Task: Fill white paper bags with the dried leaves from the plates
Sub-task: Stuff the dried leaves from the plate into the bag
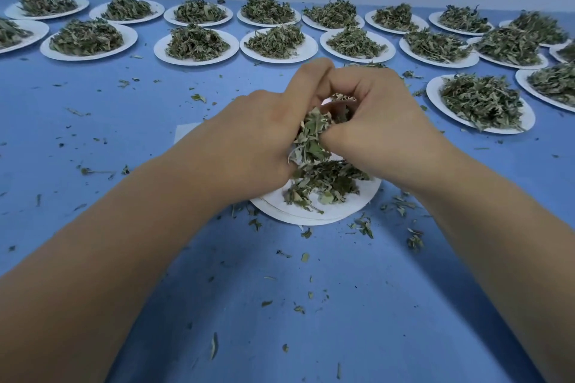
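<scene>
a clump of dried leaves [311, 134] is gripped between the curled left hand [264, 134] and right hand [373, 121] just above the near plate [311, 218] on the desk [124, 134]; gathering seems under way, and the clump must next be fed into a bag mouth, not clearly seen.

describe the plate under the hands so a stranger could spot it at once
On the blue table, rows of heaped white plates line the far side. The plate sits alone nearest the person, beneath the left hand and right hand. Unlike the others, its dried leaves lie low and thin.
</scene>
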Demonstrator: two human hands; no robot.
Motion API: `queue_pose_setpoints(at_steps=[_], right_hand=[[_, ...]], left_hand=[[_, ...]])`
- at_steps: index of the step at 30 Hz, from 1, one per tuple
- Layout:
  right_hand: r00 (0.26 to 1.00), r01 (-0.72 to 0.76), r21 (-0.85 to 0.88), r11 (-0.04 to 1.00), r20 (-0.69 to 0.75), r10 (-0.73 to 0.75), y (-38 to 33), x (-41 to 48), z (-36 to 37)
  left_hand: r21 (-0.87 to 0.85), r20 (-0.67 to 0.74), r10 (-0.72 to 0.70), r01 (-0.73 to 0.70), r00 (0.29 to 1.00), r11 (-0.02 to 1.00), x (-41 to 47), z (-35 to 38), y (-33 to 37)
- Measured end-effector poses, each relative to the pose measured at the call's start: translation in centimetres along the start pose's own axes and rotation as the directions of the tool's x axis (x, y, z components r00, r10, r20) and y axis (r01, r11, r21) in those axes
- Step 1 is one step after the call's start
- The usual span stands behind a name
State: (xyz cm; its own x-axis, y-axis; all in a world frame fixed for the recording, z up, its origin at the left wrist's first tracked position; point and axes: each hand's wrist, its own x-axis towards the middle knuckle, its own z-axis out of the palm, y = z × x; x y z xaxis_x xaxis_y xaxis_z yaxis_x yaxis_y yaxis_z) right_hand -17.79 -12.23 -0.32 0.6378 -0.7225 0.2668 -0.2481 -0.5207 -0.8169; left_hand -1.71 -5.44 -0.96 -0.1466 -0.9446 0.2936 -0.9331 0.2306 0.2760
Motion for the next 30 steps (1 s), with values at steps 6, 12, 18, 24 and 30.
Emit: queue_pose_setpoints(at_steps=[6,12,18,24,30], right_hand=[[0.988,-0.124,0.050,0.991,0.097,0.119,0.0,0.5,0.1],[0.987,-0.128,0.139,0.982,0.114,0.112,0.4,0.7,0.0],[0.996,-0.088,0.239,0.967,0.041,0.081,1.2,1.0,-0.3],[0.991,-0.129,0.186,0.974,0.071,0.118,1.1,0.6,0.0],[0.990,-0.140,0.305,0.942,0.011,0.144,0.4,0.7,0.8]], left_hand=[[0.063,0.024,0.115,-0.116,0.993,0.991,-0.3,-0.7,0.6],[0.093,-0.099,0.249,-0.240,0.963,0.966,0.2,-1.0,0.8],[-0.285,-0.134,0.082,-0.118,0.988,0.951,-0.7,-0.6,0.6],[-0.559,-0.023,-0.085,0.057,0.996,0.827,-2.5,-1.6,-1.4],[-0.646,-0.039,-0.290,0.197,0.956,0.738,-2.3,-1.0,-2.1]])
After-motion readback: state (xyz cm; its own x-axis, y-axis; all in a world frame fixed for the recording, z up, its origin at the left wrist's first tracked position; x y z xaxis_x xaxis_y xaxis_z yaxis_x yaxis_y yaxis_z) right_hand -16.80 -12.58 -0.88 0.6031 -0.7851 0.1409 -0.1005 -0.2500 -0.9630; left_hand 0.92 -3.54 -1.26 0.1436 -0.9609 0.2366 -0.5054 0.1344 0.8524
